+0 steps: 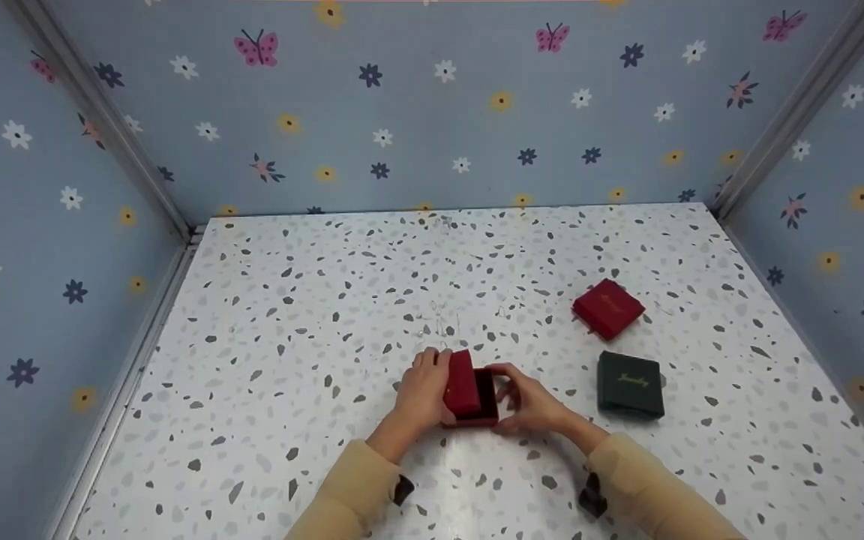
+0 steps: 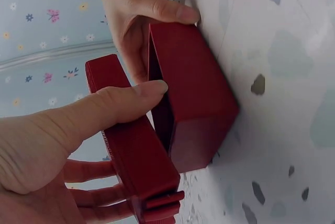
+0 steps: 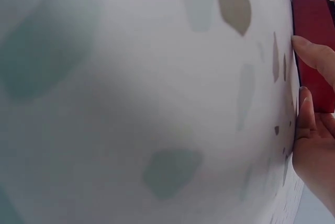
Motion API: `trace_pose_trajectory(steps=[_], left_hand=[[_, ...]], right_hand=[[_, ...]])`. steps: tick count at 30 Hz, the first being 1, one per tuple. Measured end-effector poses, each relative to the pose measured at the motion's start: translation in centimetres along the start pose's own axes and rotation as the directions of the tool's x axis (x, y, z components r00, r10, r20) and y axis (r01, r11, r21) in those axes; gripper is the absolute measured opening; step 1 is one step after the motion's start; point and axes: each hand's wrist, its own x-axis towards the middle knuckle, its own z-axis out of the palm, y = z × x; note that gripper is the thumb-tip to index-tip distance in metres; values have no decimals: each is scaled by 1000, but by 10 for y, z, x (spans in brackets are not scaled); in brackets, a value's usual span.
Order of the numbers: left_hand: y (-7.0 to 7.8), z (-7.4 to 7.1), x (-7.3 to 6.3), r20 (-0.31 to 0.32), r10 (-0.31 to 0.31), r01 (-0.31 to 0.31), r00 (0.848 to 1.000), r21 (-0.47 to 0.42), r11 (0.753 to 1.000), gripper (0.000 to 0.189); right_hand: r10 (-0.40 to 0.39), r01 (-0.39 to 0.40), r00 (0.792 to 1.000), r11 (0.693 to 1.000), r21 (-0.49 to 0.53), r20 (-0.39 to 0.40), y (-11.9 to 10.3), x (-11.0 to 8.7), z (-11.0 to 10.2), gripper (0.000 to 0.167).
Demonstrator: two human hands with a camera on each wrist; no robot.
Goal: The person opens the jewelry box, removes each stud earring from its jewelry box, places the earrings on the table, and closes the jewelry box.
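Observation:
A red jewelry box stands on the table in front of me, its lid tilted up off the base. My left hand holds the lid, with the thumb on one side and the fingers on the other. A ribbon bow shows at one end of the lid. My right hand grips the base at its right side, thumb and fingers spread along the walls. In the head view the inside of the base looks dark, and its left part is hidden under the lid.
To the right lie a closed red box with gold lettering and a dark green box marked "Jewelry". Several thin, shiny small pieces lie beyond my hands, too fine to make out. Flowered panels wall the speckled table.

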Motion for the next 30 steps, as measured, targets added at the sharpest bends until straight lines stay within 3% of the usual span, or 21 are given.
trace_pose_trajectory(steps=[11, 15, 22, 30], left_hand=[[-29, -9, -13, -24, -86, 85, 996, -24, 996, 92], [-38, -10, -16, -23, -123, 122, 992, -32, 992, 91], [-51, -6, -21, 0, -158, 158, 987, -22, 987, 93], [-61, 0, -24, 69, -217, 219, 974, -21, 975, 102]], right_hand=[[-4, 4, 1000, 1000, 18, -1, -10, -1, 0, 87], [21, -21, 1000, 1000, 1, -5, 1, 0, 1, 88], [49, -49, 999, 999, 10, 4, 1, 0, 0, 89], [47, -47, 999, 999, 9, -2, -1, -1, 1, 88]])
